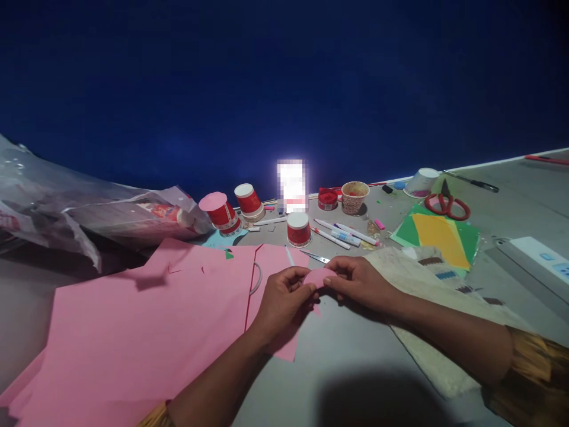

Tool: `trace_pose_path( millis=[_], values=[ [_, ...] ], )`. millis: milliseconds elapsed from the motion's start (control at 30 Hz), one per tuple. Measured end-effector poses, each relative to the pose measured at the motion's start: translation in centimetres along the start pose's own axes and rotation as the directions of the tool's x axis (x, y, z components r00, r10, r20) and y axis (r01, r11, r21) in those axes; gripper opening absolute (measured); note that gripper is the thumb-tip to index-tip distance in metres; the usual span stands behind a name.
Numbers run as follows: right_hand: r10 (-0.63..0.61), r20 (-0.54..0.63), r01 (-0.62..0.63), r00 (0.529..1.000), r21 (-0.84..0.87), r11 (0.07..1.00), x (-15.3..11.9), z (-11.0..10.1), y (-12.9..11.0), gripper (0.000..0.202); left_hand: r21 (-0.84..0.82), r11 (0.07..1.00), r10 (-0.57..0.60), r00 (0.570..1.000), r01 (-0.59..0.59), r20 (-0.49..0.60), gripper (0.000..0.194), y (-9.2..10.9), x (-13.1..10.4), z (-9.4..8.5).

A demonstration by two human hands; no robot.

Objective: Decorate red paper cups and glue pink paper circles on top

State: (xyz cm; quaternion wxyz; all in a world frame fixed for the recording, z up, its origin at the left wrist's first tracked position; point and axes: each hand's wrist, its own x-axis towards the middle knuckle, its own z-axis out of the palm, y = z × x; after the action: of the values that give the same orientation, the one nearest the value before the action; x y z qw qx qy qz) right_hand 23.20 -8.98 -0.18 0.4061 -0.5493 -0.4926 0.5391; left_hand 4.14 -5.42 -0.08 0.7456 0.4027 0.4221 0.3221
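A small rounded piece of pink paper (319,277) is held between both hands near the middle of the view. My left hand (287,296) pinches its left side, thumb on top. On its right side, the thumb and fingers of my right hand (360,281) close on the same piece. Just behind the hands lie the metal blades of scissors (316,257), with a pale handle loop (256,279) visible to the left. Large pink sheets (146,320) spread under and left of my left hand. A red cup with a white top (299,229) stands upside down beyond the hands.
Red-wrapped cups (221,212) stand at the back left beside plastic bags (102,207). Markers (331,236), a patterned cup (354,198) and a red container (328,199) sit behind. Red-handled scissors (447,204) lie on green and yellow paper (440,237); a cloth (427,308) lies right.
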Motion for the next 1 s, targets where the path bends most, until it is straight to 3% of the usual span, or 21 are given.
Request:
trace_pose_path(
  millis=[433,1000],
  values=[
    [0.011,-0.014,-0.011,1.000,-0.049,0.999,-0.09,0.07,-0.39,0.024,0.165,0.986,-0.024,0.999,0.027,-0.021,0.036,0.43,0.14,-0.20],
    [0.016,-0.015,-0.018,1.000,-0.116,0.993,0.00,0.11,-0.16,0.025,0.134,0.990,-0.039,0.999,0.040,-0.010,0.030,-0.10,0.24,-0.21]
  ],
)
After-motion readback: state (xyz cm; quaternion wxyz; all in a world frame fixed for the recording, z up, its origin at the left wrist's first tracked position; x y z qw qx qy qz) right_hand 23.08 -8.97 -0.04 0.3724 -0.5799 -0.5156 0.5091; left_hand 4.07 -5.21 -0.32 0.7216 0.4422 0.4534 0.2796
